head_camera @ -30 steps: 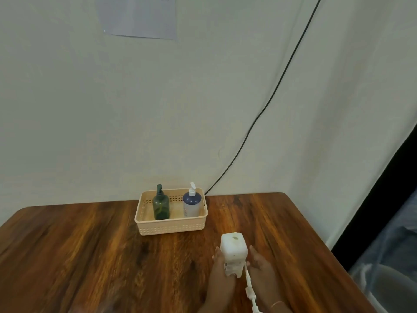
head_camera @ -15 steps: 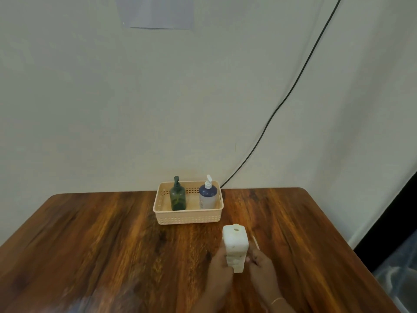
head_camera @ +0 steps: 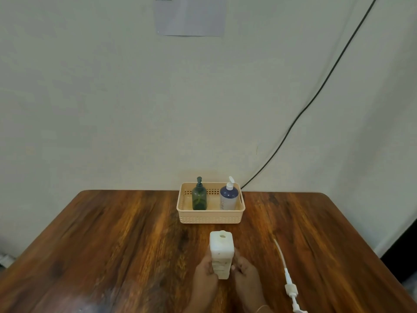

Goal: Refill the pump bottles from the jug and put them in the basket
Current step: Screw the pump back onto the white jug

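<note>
**Open white bottle held upright in both hands, pump lying beside it**

Bottle first: a white, square-shouldered pump bottle (head_camera: 221, 254) stands upright on the desk (head_camera: 112, 245) near its front edge, its round neck hole uncovered and facing up. The left hand (head_camera: 205, 275) wraps its lower left side and the right hand (head_camera: 244, 273) its lower right side; each grip is closed around the bottle, fingers pressed to the plastic, so the base is hidden between the palms. A thin bangle (head_camera: 261, 308) shows at the right wrist.

At about 4 o'clock from the bottle, apart from it and from both hands, the white pump head (head_camera: 291, 290) lies flat on the wood, its long dip tube (head_camera: 279, 251) pointing away toward 12 o'clock and its nozzle end reaching the bottom edge of the view.

At 12 o'clock from the bottle, near the desk's far edge, sits a beige perforated basket (head_camera: 211, 216). Two bottles stand upright inside it: a dark green pump bottle (head_camera: 199, 197) in the left half and a blue-topped bottle with a white pump (head_camera: 229, 197) in the right half, apart from one another.

Behind the basket, at roughly 1 o'clock, a black cable (head_camera: 316, 98) rises from the desk's back edge and runs diagonally up the pale wall (head_camera: 90, 98). A sheet of paper (head_camera: 189, 15) is fixed to the wall high at 12 o'clock; its print is too small to read.
</note>
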